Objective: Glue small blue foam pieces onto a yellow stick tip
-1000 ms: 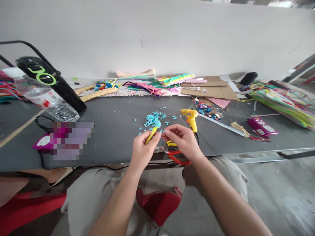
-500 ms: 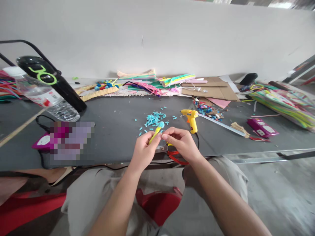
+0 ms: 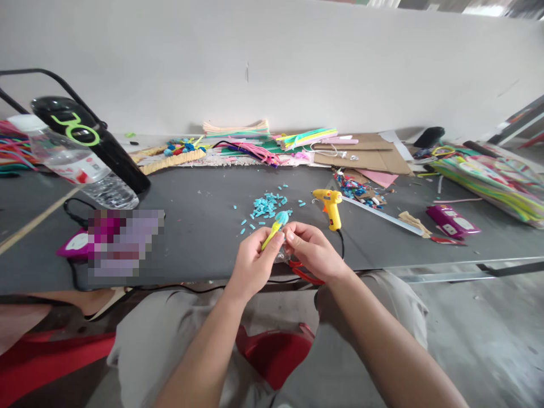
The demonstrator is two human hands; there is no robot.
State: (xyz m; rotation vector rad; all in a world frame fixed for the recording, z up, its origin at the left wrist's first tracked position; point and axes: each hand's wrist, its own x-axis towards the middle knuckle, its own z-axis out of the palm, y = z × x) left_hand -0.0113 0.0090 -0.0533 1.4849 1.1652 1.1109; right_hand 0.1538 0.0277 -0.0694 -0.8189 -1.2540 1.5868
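My left hand point(image 3: 253, 262) is closed round a yellow stem with a blue bud-like tip point(image 3: 281, 217), which leans up and to the right. My right hand point(image 3: 313, 249) has its fingertips pinched together right beside the stem, close to my left thumb; whatever they hold is too small to make out. Just beyond my hands lies a loose pile of small light-blue pieces point(image 3: 266, 205) on the dark grey table point(image 3: 191, 221). Partly hidden under my right hand are red-handled pliers or cutters point(image 3: 306, 274).
Right of the pile lies a yellow glue gun point(image 3: 330, 207) with its cord, beside a long pale strip point(image 3: 382, 215). Pipe-cleaner bundles point(image 3: 306, 137) line the wall. At left stand a water bottle point(image 3: 85, 170), a black flask point(image 3: 114, 156) and a purple box point(image 3: 79, 245).
Both hands have shifted slightly, and the stem's blue tip has moved a little to the right. My right fingertips are now drawn in closer against the stem.
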